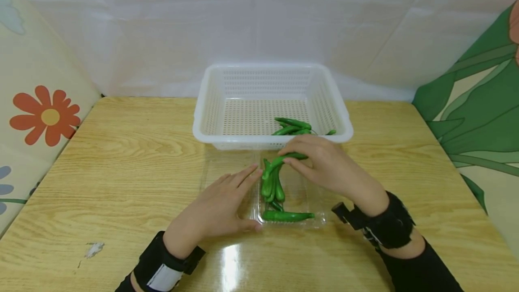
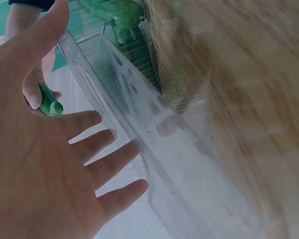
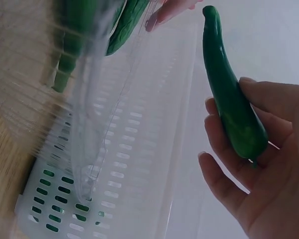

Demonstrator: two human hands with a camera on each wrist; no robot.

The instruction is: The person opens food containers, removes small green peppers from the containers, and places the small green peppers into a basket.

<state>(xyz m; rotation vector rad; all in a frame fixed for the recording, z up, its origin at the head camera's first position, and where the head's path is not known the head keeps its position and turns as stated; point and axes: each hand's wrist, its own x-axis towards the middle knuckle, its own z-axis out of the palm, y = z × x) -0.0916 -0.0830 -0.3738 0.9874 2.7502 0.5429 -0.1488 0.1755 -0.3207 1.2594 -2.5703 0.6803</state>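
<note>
In the head view my right hand (image 1: 330,163) pinches a curved green chili pepper (image 1: 277,162) between thumb and fingers, above a clear plastic clamshell box (image 1: 299,193). The right wrist view shows this pepper (image 3: 231,107) whole, its thick stem end towards the palm. Several green peppers (image 1: 268,188) lie bunched at the left of the box's right half, and one pepper (image 1: 288,216) lies crosswise along its near wall. My left hand (image 1: 215,206) has its fingers spread and rests at the box's middle edge, holding no pepper.
Just behind the box stands a white perforated plastic basket (image 1: 198,120). Several green peppers (image 1: 295,125) lie in its near right part, partly hidden by its rim. The wooden table (image 1: 134,157) meets a white cloth (image 1: 162,35) at the back and printed side panels.
</note>
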